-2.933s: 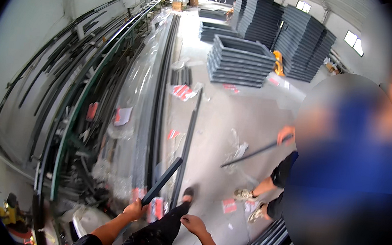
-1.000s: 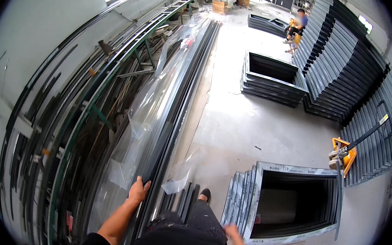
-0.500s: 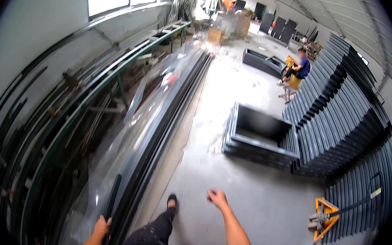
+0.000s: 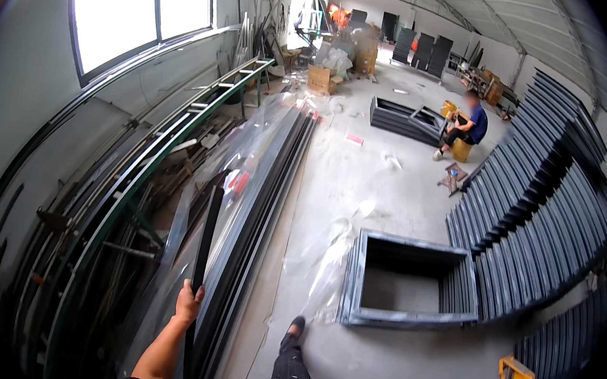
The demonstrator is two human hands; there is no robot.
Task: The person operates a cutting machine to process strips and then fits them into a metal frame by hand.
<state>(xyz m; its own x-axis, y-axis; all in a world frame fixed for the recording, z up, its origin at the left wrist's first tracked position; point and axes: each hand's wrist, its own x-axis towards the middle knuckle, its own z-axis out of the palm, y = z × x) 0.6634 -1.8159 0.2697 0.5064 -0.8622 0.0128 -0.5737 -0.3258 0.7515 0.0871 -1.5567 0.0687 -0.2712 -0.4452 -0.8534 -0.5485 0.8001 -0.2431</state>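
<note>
Though long, bar point(image 4: 207, 239) in left hand point(image 4: 189, 302)

Bar point(image 4: 206, 242), profiles point(image 4: 261, 215), frame stack point(image 4: 415, 318) run left-to-right.

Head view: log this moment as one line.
left grip: closed on dark bar | right grip: out of view | long dark profiles: right of bar | frame stack: on floor, right | co-worker: seated
</note>
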